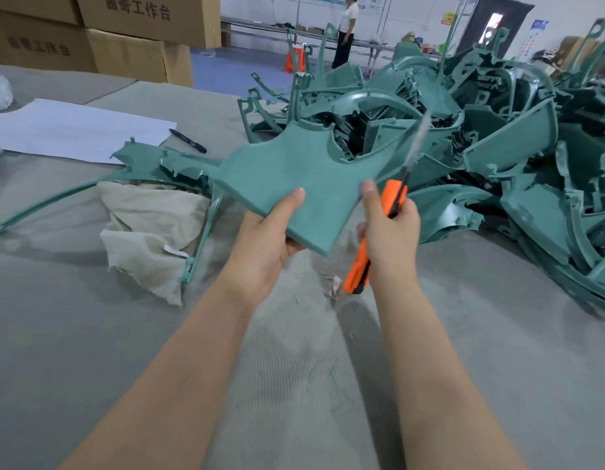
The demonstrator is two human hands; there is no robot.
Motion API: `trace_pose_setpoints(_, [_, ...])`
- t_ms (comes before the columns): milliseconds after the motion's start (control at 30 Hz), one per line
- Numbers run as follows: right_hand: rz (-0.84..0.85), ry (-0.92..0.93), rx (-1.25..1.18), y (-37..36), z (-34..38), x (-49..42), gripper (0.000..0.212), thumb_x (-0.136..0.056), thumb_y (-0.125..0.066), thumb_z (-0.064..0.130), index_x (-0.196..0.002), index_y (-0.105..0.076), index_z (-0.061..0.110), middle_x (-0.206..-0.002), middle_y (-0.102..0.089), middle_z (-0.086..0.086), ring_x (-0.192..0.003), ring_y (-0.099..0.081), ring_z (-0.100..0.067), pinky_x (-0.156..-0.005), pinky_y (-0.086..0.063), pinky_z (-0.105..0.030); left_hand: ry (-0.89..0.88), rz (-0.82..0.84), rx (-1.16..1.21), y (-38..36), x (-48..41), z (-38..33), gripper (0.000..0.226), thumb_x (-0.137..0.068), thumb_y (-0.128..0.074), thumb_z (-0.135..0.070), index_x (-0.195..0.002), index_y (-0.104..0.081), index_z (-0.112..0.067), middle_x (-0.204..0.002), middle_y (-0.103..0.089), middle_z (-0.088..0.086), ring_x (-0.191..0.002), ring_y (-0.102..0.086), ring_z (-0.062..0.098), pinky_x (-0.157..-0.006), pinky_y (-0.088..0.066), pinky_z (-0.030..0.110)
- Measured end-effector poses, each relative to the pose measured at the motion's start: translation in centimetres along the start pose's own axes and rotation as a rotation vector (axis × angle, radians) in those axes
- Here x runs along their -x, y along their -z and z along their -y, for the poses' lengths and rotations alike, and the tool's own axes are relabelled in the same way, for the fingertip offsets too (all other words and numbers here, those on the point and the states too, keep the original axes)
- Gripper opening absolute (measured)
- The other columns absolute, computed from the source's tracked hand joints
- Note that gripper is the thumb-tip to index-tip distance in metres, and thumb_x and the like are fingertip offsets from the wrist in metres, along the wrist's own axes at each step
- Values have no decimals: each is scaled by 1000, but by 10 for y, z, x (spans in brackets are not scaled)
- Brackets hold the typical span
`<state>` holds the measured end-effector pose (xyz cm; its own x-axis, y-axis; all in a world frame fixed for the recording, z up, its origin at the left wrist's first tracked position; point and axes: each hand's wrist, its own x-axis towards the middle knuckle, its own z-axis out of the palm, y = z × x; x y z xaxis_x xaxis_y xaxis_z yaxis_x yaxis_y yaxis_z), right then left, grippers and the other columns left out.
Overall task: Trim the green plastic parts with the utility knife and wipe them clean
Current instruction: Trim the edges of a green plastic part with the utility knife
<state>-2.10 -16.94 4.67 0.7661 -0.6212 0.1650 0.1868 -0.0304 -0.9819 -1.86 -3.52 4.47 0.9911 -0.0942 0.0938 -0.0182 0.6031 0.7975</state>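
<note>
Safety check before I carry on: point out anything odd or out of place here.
The knife in the right hand has its blade slid out very long, blurred, right beside the green part that the left hand holds; so much bare blade looks risky. Small scraps litter the table near the knife's end.

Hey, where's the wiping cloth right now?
In the head view, the beige cloth lies crumpled on the grey table, left of the left hand, against a green plastic part, nearer than the white paper.
</note>
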Motion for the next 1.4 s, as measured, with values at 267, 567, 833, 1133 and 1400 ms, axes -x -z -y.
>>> trace_pose_setpoints(267, [47,-172,-252,20,9,-8,10,-86,-68,9,-92,-63,14,-80,-62,-3,-44,-44,-7,-49,-39,-19,38,-41,115,12,-5,-9,20,-92,-58,-10,-110,-59,-19,-93,-75,-6,-83,-72,8,-61,-56,24])
trace_pose_setpoints(567, [205,-93,-135,14,16,1,7,-91,-62,6,-84,-62,9,-72,-68,-1,-44,-42,-8,-46,-36,-20,80,-10,77,14,-3,-10,18,-92,-57,-9,-108,-60,-19,-92,-75,-6,-84,-72,8,-60,-55,23])
trace_pose_setpoints(833, [197,53,-62,12,14,2,16,-89,-58,-2,-84,-52,12,-61,-64,2,-49,-44,-12,-50,-40,-21,112,-26,87,17,-4,-11,18,-92,-56,-10,-108,-60,-18,-94,-75,-4,-86,-72,9,-62,-56,24])
trace_pose_setpoints(1133, [-83,299,401,32,6,-15,30,-92,-57,48,-75,-43,28,-64,-46,13,-58,-47,9,-57,-36,-11,145,-215,129,31,-7,-36,11,-89,-54,-12,-98,-59,-14,-84,-72,0,-77,-68,16,-46,-50,18])
trace_pose_setpoints(1400, [-137,382,494,29,-1,-16,35,-98,-44,52,-77,-43,24,-60,-43,13,-59,-45,12,-55,-33,-10,241,-177,-60,45,-5,-55,13,-88,-45,-11,-88,-57,-15,-71,-66,-2,-56,-62,13,-34,-38,13])
